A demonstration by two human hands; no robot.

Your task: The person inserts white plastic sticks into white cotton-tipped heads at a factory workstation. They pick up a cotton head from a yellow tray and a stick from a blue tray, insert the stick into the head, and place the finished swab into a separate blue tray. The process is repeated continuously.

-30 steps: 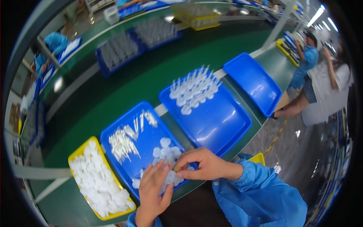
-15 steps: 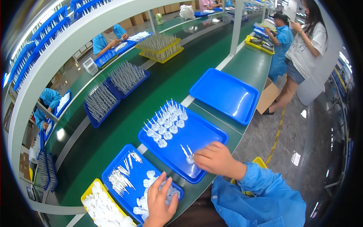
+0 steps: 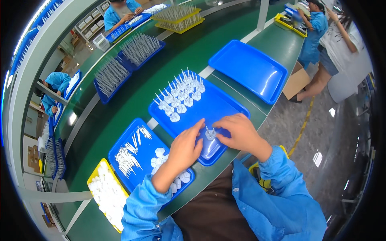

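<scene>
White pinned piece [image 3: 210,133] pinched between both hands' fingers [image 3: 219,129].

1. I see both hands bare: left hand [image 3: 184,149], right hand [image 3: 240,132]. No gloves, rings or watch visible from my feed.
2. Both arms wear bright blue long sleeves, a light smock-type fabric, creased and puffed along the forearms.
3. Left sleeve [image 3: 141,209] ends in a gathered cuff at the wrist.
4. Right sleeve [image 3: 281,176] has the same gathered cuff, folds bunching just behind it.
5. Smock front hangs apart at the lower edge, showing a dark brown garment [image 3: 209,213] underneath.
6. One small pale round snap or button [image 3: 235,189] sits on the right front edge of the smock.
7. No markings that I can make out.
</scene>
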